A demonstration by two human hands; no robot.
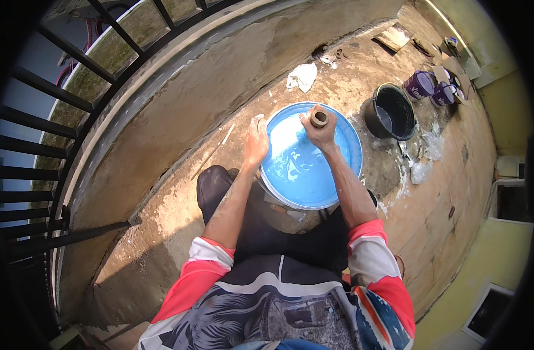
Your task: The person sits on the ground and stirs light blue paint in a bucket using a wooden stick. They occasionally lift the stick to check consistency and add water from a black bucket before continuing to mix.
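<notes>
A large round bucket (359, 153) stands on the ground between my knees, filled with glossy light-blue paint (293, 166). My left hand (256, 140) is closed over the left side of its rim, fingers pointing away from me. Above the paint near the far right of the bucket, my right hand (322, 129) is wrapped round a thick brown stick (319, 119). Its round top end, with a dark hollow-looking centre, pokes up out of my fist. The lower part of the stick is hidden beneath the hand.
Right of the bucket stands a black pail (391, 114); farther off are purple-and-white paint tubs (419, 86). A white rag (302, 77) and a thin stick (213, 151) lie near the low wall (179, 99). Crumpled clear plastic (421, 172) and white splashes mark the right-hand floor.
</notes>
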